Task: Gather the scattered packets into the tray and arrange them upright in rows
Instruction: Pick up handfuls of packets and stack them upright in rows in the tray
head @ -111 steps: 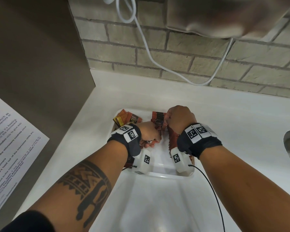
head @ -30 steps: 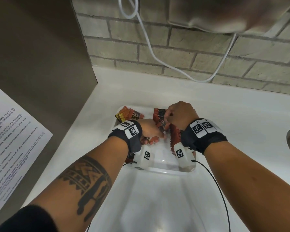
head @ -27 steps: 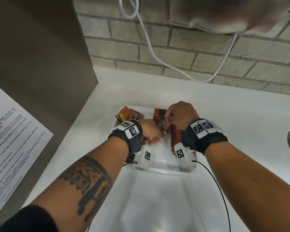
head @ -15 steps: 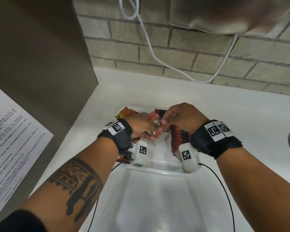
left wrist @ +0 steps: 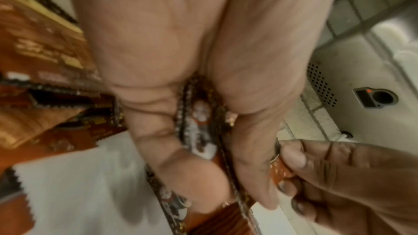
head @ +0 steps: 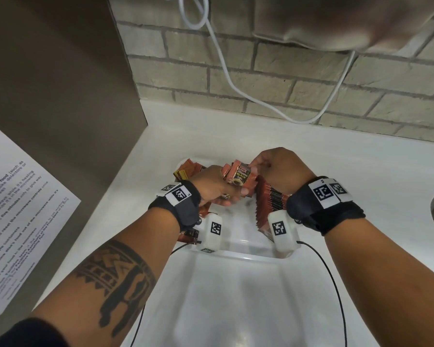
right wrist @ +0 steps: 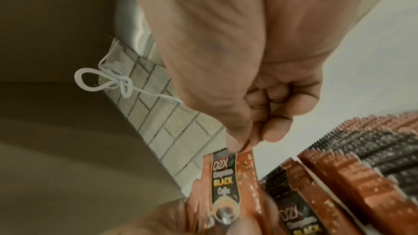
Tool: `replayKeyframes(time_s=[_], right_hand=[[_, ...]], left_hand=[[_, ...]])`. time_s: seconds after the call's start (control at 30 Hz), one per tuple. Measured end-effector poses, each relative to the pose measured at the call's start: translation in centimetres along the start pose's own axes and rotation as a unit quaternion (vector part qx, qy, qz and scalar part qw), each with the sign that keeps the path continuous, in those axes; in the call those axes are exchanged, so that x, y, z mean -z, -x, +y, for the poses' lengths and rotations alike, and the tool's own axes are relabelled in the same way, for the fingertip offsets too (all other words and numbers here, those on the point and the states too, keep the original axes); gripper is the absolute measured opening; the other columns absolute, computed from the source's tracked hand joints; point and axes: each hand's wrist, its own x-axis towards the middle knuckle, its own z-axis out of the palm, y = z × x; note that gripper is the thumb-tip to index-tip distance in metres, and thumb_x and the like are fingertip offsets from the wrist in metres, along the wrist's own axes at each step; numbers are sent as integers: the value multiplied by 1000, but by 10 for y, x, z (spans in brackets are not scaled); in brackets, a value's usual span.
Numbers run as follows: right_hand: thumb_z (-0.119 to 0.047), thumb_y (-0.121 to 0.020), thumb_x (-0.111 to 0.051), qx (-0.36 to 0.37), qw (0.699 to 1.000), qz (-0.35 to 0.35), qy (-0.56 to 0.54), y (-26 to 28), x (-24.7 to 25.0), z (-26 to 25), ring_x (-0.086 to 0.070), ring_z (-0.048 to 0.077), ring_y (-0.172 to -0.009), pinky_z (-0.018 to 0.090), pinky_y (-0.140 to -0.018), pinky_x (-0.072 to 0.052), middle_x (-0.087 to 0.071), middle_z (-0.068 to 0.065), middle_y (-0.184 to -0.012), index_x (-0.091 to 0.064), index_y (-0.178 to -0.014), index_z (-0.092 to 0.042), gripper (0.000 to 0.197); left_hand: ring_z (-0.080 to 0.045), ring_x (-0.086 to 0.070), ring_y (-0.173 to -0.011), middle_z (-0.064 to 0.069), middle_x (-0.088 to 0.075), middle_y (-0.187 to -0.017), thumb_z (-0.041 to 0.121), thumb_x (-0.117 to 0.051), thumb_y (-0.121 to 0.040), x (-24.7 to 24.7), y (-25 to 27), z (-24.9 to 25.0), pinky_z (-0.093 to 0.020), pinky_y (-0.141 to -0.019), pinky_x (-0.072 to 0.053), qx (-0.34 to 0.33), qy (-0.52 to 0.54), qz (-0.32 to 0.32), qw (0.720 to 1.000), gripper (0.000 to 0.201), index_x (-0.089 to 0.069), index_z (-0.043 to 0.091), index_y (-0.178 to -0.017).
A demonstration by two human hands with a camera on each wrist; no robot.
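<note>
Now both hands are up off the tray floor: a moment ago my left hand (head: 212, 182) was low among the loose packets, and it has since lifted a small bunch (head: 239, 177) clear of them. Its grip is closed around the lower half of that bunch, thumb on one face, fingers on the other. My right hand (head: 281, 169) has come in just above, pinching the top corner of the front packet between thumb and fingertip, the other fingers curled in.

I read this as squaring the bunch before it joins the row (head: 271, 199), which stands on edge directly under my right wrist, against the tray (head: 236, 254) wall. More packets (head: 185, 170) lie flat beyond my left grip, and a few under that wrist, so gathering is only partly done.

On the front packet I can read "D2X" and "BLACK", with a cup pictured below; a small word under it looks like "Coffee" but is too soft to confirm. The sheet (head: 15, 209) left of the tabletop (head: 361, 171) mentions food and a microwave.
</note>
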Motion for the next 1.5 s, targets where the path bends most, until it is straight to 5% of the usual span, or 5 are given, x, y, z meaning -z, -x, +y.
replayKeyframes(time_s=[0.2, 0.33, 0.63, 0.77, 1.5], right_hand=[[-7, -88, -52, 16, 996, 0, 88, 0, 1, 3, -56, 9, -80, 19, -68, -40, -62, -9, -83, -72, -88, -17, 23], [-16, -83, -58, -7, 996, 13, 86, -3, -8, 9, -63, 15, -85, 33, -76, -53, -65, -7, -87, -71, -77, -25, 17], [-18, -82, -56, -28, 992, -19, 118, -4, -20, 1, -62, 22, -96, 43, -89, -53, -68, -2, -94, -72, -78, -27, 19], [-16, -79, -59, -28, 993, -22, 117, -4, -21, 2, -62, 20, -93, 42, -88, -53, -65, -8, -88, -69, -69, -30, 21], [-16, -79, -63, -34, 996, -13, 83, -7, -16, 9, -63, 13, -83, 38, -84, -54, -67, -13, -78, -68, -67, -31, 20]], left_hand=[[-20, -60, -57, -7, -69, -75, 41, -90, -74, 9, -10, 4, -29, -62, -55, 172, -200, 28, 964, 49, -72, 1, -96], [-15, -56, -46, -1, -67, -62, 37, -83, -84, -2, -11, 11, -24, -50, -50, 158, -280, 8, 947, 36, -69, 4, -85], [-23, -56, -68, -5, -66, -81, 32, -72, -93, -25, -25, 1, -25, -49, -43, 146, -236, -84, 957, 21, -65, 13, -99], [-23, -59, -73, -5, -70, -83, 32, -73, -92, -22, -29, -3, -25, -50, -43, 133, -232, -65, 961, 36, -66, 7, -117], [-14, -61, -62, -4, -71, -87, 28, -69, -96, -20, -20, 7, -22, -49, -46, 145, -203, -65, 966, 32, -67, 4, -116]])
